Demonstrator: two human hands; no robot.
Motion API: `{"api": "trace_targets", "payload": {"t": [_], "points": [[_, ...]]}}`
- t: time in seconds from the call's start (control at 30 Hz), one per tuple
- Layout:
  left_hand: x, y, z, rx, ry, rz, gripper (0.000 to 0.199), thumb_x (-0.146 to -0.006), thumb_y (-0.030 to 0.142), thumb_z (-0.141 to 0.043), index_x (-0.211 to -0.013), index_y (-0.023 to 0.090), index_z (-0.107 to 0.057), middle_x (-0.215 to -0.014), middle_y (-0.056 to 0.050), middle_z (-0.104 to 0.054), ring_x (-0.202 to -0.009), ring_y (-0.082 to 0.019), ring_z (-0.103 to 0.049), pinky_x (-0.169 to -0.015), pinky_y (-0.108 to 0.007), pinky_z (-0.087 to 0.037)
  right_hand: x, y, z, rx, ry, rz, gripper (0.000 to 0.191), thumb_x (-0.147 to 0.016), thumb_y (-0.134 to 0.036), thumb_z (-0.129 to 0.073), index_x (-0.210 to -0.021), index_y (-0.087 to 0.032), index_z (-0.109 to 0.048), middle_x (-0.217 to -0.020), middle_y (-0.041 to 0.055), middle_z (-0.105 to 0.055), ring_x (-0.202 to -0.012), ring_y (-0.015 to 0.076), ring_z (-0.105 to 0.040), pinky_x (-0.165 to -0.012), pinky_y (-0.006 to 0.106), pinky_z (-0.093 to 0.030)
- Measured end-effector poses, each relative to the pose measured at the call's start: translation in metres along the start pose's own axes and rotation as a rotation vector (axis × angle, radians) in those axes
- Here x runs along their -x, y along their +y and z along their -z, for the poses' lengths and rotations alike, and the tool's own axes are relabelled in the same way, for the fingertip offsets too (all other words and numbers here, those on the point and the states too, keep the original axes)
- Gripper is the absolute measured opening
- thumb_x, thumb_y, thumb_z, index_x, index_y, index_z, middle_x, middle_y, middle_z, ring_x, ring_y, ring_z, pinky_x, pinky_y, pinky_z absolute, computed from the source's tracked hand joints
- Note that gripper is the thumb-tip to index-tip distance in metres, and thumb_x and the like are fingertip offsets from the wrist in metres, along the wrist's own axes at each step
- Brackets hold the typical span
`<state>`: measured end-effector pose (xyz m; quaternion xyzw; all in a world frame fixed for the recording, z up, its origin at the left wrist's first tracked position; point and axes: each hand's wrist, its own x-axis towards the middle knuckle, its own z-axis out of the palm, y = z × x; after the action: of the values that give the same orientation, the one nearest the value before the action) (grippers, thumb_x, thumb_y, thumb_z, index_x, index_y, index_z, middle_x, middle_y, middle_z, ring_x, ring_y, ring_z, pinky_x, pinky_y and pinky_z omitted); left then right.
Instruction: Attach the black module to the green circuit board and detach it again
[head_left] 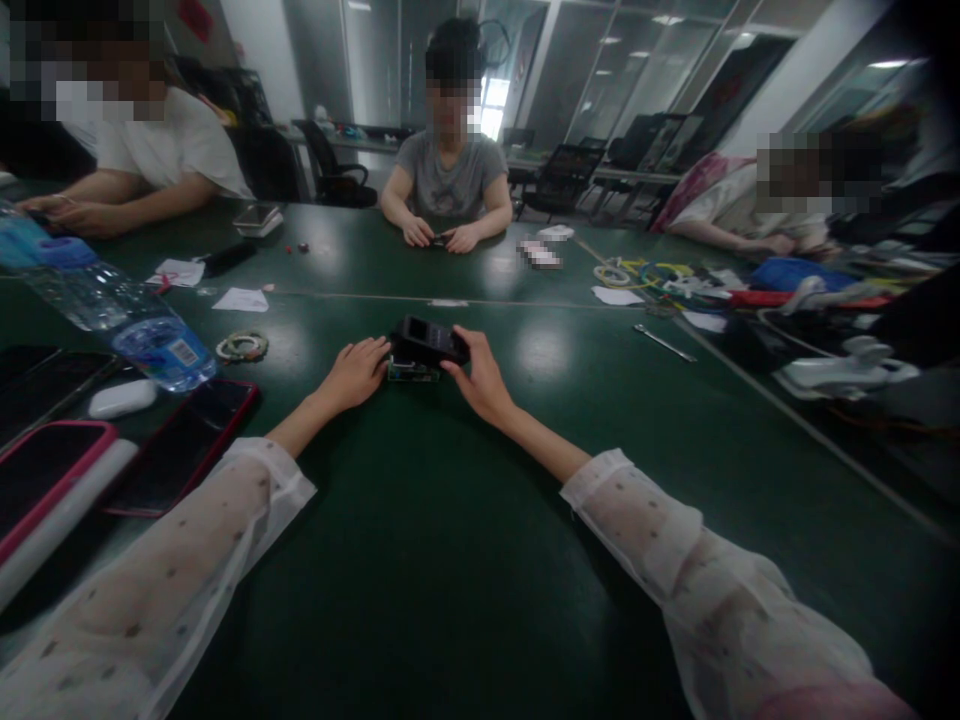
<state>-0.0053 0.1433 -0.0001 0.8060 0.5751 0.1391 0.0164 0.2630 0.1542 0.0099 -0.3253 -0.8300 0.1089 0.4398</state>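
In the head view a black plastic housing (431, 340) with a small dark window sits tilted above a green circuit board (414, 374) at the middle of the table. My right hand (481, 377) is closed on the housing's right end, thumb in front and fingers behind. At the other end, my left hand (358, 372) lies with its fingers stretched out, fingertips at the left edge of the housing and board. Whether those fingertips press on the board is hard to make out. Part of the board is hidden under the housing.
On the left are a water bottle (161, 345), a red-edged phone (187, 445), a white earbud case (122, 398) and a bracelet (242, 346). A wrench (664, 343) and tangled cables (652, 275) lie to the right. Several people sit around the green table (450, 560).
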Motion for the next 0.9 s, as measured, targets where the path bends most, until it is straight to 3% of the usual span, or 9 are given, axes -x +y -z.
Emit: {"api": "trace_targets", "payload": {"t": [0.4,0.67,0.9], "points": [[0.0001,-0.0016,-0.0020,-0.009,0.000,-0.001,0.050,-0.100,0.026,-0.035,-0.148,0.017,-0.043,-0.157,-0.010,-0.041,-0.146,-0.030,-0.036,-0.119,-0.055,-0.029,-0.0030,0.0092,-0.0035,-0.036,-0.161,0.019,0.057,-0.098,-0.049,-0.049,-0.149,-0.027,-0.032,-0.131,0.0136,-0.048,-0.123,0.0300,-0.051,-0.106,0.056,-0.046],[0.0005,-0.0041,-0.0016,0.001,-0.001,-0.014,0.050,-0.096,0.024,-0.039,-0.145,0.018,-0.046,-0.159,-0.009,-0.039,-0.147,-0.029,-0.035,-0.120,-0.055,-0.029,-0.0024,0.0038,-0.0010,-0.041,-0.084,-0.082,0.055,-0.099,-0.056,-0.041,-0.146,-0.027,-0.036,-0.135,0.0143,-0.044,-0.124,0.0297,-0.050,-0.103,0.054,-0.049],[0.0011,-0.0040,0.0000,0.014,-0.009,-0.009,0.050,-0.096,0.025,-0.039,-0.146,0.019,-0.045,-0.159,-0.009,-0.038,-0.147,-0.029,-0.034,-0.120,-0.057,-0.027,-0.0029,0.0003,0.0013,-0.027,-0.109,-0.102,0.052,-0.099,-0.058,-0.039,-0.139,-0.025,-0.044,-0.131,0.0136,-0.047,-0.121,0.0283,-0.053,-0.102,0.051,-0.050]]}}
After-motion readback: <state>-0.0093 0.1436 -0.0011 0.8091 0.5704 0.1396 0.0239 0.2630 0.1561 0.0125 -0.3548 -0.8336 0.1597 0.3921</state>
